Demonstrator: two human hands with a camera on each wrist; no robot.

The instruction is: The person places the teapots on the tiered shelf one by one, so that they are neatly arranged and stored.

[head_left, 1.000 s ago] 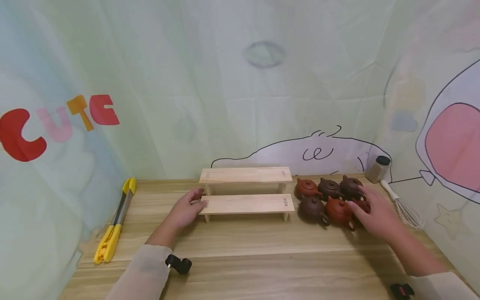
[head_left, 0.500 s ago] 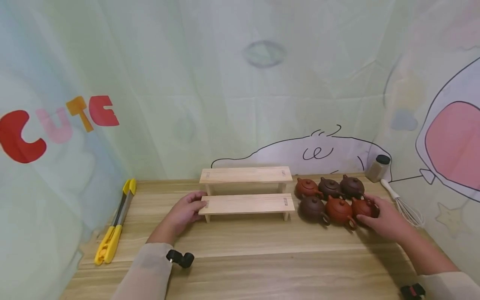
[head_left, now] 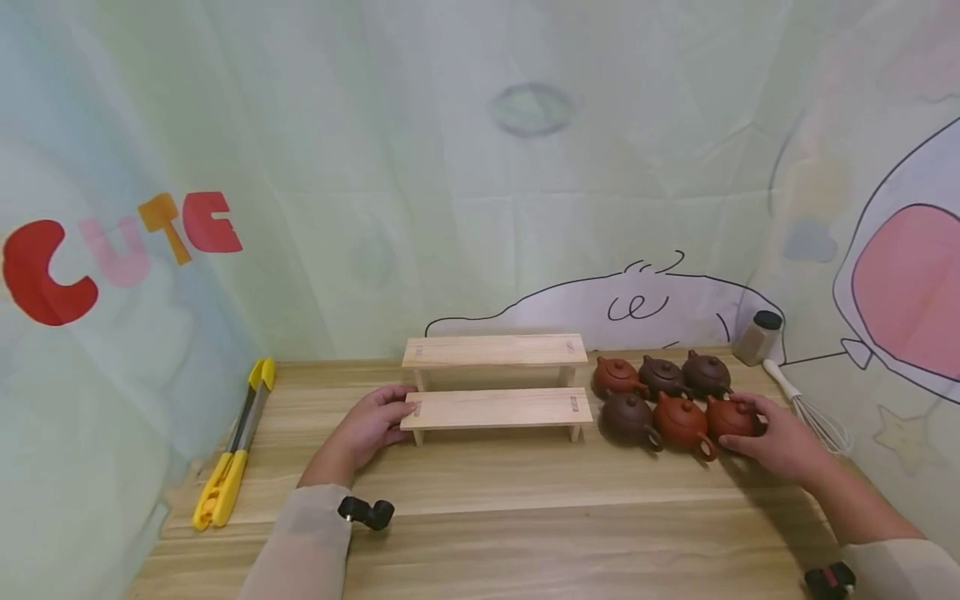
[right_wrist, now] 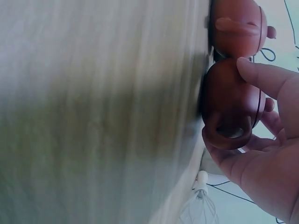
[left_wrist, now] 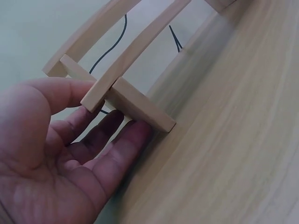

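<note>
Two-tiered and pale, a wooden display stand (head_left: 495, 408) sits mid-table against the back. My left hand (head_left: 377, 423) grips its left end, thumb on the edge of the lower shelf; in the left wrist view, the fingers reach under it to the leg (left_wrist: 140, 105). To the right stand several small clay teapots in two rows. My right hand (head_left: 776, 437) holds the reddish-brown teapot (head_left: 727, 417) at the front right, its thumb on the near side and fingers around the far side. The right wrist view shows that teapot's handle (right_wrist: 229, 137) near the palm. It rests on the table.
Beside the held teapot is an orange-brown teapot (head_left: 678, 421), then a dark one (head_left: 626, 417). Behind them are more teapots (head_left: 662, 375). A whisk (head_left: 813, 417) and a black-capped jar (head_left: 759, 337) stand far right. Yellow-ended tongs (head_left: 234, 446) lie left. Printed fabric (head_left: 337, 167) hangs behind.
My right hand has come down from over the front-right teapot to its right side and taken hold of it. My left hand stays at the stand's left end.
</note>
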